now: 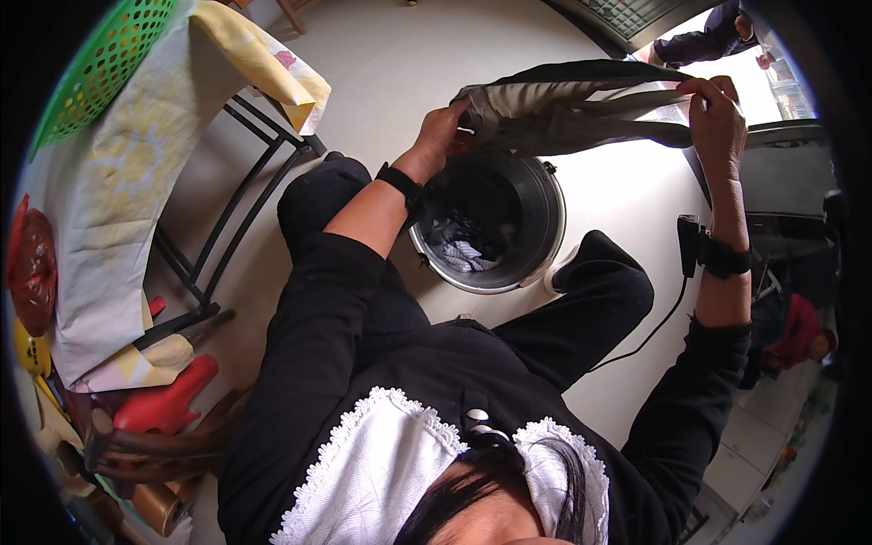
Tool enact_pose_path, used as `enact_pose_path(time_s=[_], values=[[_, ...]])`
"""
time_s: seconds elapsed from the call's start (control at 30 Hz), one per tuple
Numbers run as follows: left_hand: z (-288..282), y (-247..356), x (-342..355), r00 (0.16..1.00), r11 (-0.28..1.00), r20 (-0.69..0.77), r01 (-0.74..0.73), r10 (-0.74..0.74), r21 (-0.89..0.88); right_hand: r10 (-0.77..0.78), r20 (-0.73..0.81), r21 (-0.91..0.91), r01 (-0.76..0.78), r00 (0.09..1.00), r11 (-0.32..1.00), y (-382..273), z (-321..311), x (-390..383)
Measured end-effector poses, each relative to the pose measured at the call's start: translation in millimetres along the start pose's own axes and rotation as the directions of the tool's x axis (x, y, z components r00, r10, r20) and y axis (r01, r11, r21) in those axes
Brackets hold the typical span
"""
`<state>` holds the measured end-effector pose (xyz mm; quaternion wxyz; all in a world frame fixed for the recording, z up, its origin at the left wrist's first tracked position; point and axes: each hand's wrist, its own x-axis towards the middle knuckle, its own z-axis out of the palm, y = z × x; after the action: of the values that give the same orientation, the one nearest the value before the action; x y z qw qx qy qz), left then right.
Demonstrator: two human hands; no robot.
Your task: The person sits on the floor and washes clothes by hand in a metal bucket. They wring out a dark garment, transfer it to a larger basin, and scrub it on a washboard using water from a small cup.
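A dark grey, partly see-through garment [563,127] is stretched sideways in the air between my two hands. My left hand [440,138] is closed on its left end, just above the rim of a dark round bucket [538,195]. Higher and farther right, my right hand [716,132] grips the other end, its fingers bent over the fabric. The garment hangs in loose folds with a gap between its upper and lower layers. Inside the bucket lies a heap of dark clothes with a white striped piece [463,254]. What kind of garment I hold cannot be told.
My knees flank the bucket on the pale floor. At left stands a folding-leg table [232,173] under a yellow-white cloth, with a green perforated basket [104,68]. A black cable [649,336] hangs by my right arm. Other people [713,41] are at far right.
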<state>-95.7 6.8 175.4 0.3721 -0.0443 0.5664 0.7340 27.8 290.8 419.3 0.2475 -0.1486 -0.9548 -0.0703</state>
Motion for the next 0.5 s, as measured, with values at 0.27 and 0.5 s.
enact_pose_path(time_s=[0.27, 0.5], values=[[-20, 41, 2, 0.938, 0.956, 0.327, -0.016, 0.116, -0.292, 0.078, 0.266, -0.049, -0.067, 0.961, 0.997, 24, 67, -40], [-50, 60, 2, 0.976, 0.960, -0.088, -0.178, 0.201, 0.217, 0.079, 0.422, 0.029, -0.101, 0.903, 0.994, 27, 100, -52]])
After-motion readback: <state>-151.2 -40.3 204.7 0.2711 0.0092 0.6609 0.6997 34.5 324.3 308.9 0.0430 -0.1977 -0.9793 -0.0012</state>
